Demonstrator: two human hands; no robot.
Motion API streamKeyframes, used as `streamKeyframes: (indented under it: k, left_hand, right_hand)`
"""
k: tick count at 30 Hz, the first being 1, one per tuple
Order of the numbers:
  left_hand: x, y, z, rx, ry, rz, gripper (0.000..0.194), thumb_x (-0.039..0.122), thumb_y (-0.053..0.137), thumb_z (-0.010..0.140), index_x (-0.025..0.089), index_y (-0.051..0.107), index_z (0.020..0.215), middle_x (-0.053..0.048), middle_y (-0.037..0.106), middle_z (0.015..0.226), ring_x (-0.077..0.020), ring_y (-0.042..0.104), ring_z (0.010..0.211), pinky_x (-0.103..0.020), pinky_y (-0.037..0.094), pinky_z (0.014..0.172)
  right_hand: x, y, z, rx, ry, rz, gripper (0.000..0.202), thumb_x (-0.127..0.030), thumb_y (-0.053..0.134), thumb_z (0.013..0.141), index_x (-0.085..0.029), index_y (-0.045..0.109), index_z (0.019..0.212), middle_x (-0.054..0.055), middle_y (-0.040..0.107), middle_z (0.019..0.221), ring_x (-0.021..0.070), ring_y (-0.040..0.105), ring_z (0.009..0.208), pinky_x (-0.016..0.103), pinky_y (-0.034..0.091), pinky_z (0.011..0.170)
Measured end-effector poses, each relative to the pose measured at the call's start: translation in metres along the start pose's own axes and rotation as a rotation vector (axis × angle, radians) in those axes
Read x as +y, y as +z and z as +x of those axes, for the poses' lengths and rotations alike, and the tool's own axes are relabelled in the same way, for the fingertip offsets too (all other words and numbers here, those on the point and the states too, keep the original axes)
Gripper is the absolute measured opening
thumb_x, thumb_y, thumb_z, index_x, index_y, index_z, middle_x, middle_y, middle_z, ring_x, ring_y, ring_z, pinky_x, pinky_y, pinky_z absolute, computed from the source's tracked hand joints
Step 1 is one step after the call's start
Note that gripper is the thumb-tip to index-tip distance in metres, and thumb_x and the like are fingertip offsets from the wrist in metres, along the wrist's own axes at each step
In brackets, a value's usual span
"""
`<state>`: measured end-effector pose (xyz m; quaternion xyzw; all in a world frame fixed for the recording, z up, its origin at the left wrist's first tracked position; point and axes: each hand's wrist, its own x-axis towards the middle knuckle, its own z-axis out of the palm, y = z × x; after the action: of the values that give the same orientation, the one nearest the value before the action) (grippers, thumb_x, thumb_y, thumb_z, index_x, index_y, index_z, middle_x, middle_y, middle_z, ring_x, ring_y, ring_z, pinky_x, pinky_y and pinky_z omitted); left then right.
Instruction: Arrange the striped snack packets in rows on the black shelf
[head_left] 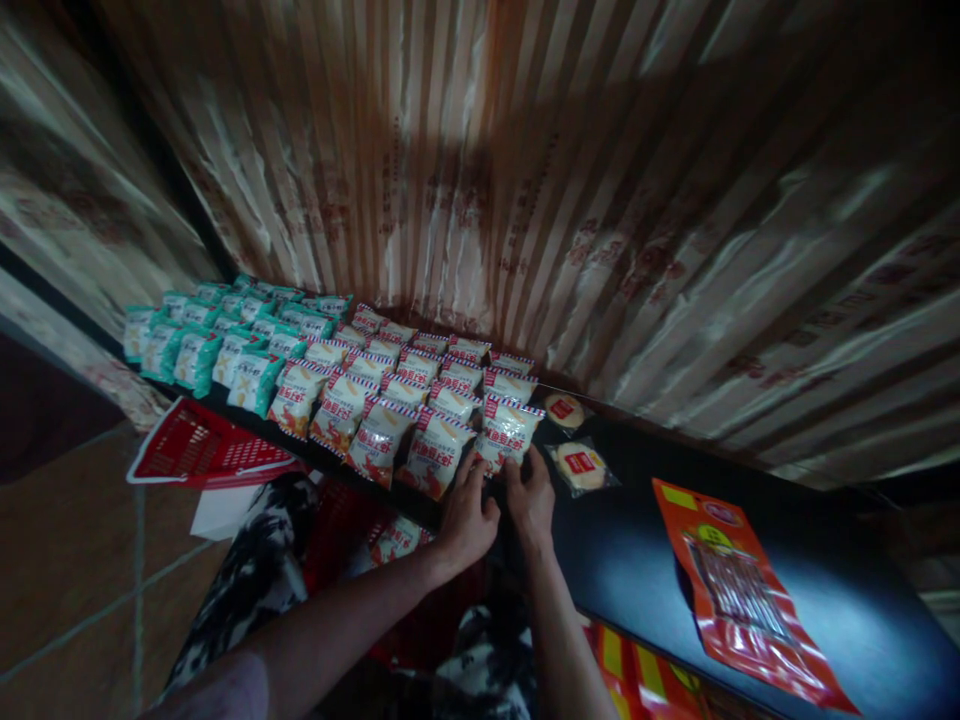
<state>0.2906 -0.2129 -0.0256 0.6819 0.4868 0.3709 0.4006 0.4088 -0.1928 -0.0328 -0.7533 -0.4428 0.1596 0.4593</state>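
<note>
Both my hands are at one white snack bag (508, 432) with red print and a striped top edge, at the front right end of the rows on the black shelf (600, 540). My left hand (469, 515) has its fingers at the bag's lower left corner. On the lower right side, my right hand (531, 498) closes its fingers on the bag. The bag stands upright, leaning back. Just left of it is a matching snack bag (435, 452). Two round, flat snacks in clear wrappers (582, 466) lie to the right.
Teal snack bags (196, 355) stand in rows at the left. An orange-red packet (742, 590) lies on the shelf at the right, with more red and yellow packets (637, 672) below. A red basket (214, 440) is at lower left. Striped wrapping (450, 150) covers the back.
</note>
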Motion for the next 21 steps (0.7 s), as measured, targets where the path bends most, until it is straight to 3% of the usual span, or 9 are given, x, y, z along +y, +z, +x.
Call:
streamKeyframes:
  k: [7,21]
  left_hand:
    - [-0.0005,0.0015,0.0012,0.003,0.007,0.003,0.061,0.005,0.048,0.073,0.017,0.042,0.132,-0.012,0.034,0.146,-0.0251,0.04,0.13,-0.044,0.039,0.108]
    - [-0.0001,0.0015,0.0022,0.018,-0.006,0.007,0.058,0.004,0.048,0.072,0.016,0.044,0.13,-0.013,0.034,0.146,-0.0253,0.039,0.131,-0.044,0.038,0.108]
  right_hand:
    - [-0.0033,-0.0025,0.0069,0.018,-0.02,0.031,0.063,-0.048,0.044,0.076,-0.014,0.05,0.129,0.016,0.059,0.123,0.0279,0.055,0.11,0.043,0.041,0.094]
    - [-0.0035,-0.0015,0.0072,0.005,-0.017,0.026,0.064,-0.048,0.044,0.076,-0.012,0.051,0.128,0.017,0.06,0.121,0.0283,0.055,0.11,0.043,0.041,0.093]
